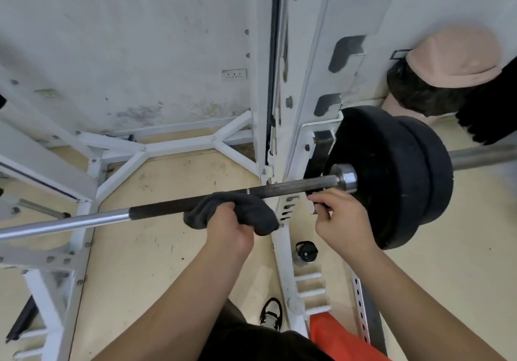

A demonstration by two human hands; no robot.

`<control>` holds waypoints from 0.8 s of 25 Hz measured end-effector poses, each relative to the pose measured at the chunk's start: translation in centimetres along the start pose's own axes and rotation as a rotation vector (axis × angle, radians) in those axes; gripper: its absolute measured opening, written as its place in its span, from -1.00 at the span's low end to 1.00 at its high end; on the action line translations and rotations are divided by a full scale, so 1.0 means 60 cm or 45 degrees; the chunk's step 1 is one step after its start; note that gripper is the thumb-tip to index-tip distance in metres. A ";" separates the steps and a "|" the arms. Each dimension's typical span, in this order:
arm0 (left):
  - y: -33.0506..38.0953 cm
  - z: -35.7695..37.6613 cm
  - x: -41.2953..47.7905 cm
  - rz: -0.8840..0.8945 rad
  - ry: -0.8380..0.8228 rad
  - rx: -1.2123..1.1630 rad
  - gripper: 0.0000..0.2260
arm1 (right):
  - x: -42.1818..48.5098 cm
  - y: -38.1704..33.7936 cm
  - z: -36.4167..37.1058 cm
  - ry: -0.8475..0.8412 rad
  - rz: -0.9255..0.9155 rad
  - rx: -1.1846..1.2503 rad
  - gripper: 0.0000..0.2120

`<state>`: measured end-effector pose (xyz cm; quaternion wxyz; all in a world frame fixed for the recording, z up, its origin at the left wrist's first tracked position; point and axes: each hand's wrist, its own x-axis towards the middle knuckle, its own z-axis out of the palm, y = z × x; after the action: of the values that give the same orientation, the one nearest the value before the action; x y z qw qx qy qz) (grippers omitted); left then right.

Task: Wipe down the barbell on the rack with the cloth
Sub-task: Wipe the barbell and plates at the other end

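Note:
The barbell (156,211) lies across the white rack (302,86), running from the lower left up to two black plates (391,176) at the right. A dark grey cloth (243,209) is wrapped over the bar's dark knurled section. My left hand (229,226) grips that cloth from below and in front. My right hand (338,218) sits just right of the rack upright, below the bar near the collar, with its fingers pinched on a small white part of the rack. What the fingers hold is partly hidden.
A person in a pink cap (453,58) stands at the far right beyond the plates. A black bottle lid (306,251) lies on the wooden floor by the upright's foot. My shoe (271,313) and an orange-red object (335,335) are below.

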<state>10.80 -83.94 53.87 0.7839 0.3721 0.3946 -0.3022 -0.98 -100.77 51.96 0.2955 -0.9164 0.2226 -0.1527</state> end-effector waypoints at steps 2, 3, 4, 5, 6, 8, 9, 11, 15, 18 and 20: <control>-0.032 0.026 0.001 -0.009 0.031 0.045 -0.84 | -0.005 -0.011 -0.016 -0.073 0.192 0.225 -0.65; -0.053 0.052 -0.002 -0.075 -0.001 0.090 -0.85 | -0.011 -0.015 -0.024 -0.065 0.285 0.313 -0.62; -0.074 0.075 -0.005 -0.151 0.006 0.107 -0.82 | -0.019 -0.015 -0.029 -0.009 0.342 0.360 -0.58; -0.080 0.089 -0.001 -0.218 0.053 0.135 -0.74 | -0.030 -0.014 -0.031 0.068 0.367 0.364 -0.55; -0.089 0.078 0.013 -0.091 0.064 0.383 -0.73 | -0.039 -0.012 -0.034 0.132 0.364 0.341 -0.53; -0.094 0.078 -0.006 -0.196 0.061 0.311 -0.92 | -0.056 -0.014 -0.038 0.119 0.287 0.307 -0.46; -0.087 0.077 -0.035 -0.238 -0.046 0.295 -0.89 | -0.060 -0.021 -0.040 0.051 0.232 0.336 -0.39; -0.065 0.061 -0.073 -0.130 -0.219 0.437 -0.85 | -0.059 -0.044 -0.047 -0.154 0.097 0.408 -0.19; -0.038 0.106 -0.121 0.026 -0.631 0.871 -0.81 | -0.023 -0.071 -0.077 -0.213 -0.075 0.399 -0.09; -0.013 0.132 -0.126 0.043 -0.794 1.287 -0.75 | 0.003 -0.062 -0.113 0.018 0.065 0.287 -0.37; 0.006 0.120 -0.101 0.366 -0.630 1.715 -0.73 | 0.008 -0.064 -0.123 0.182 0.195 0.036 -0.57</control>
<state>10.86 -88.57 62.06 0.4832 0.7424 -0.1182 -0.4487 -2.41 -101.71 60.08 0.3025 -0.8792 0.3105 -0.1979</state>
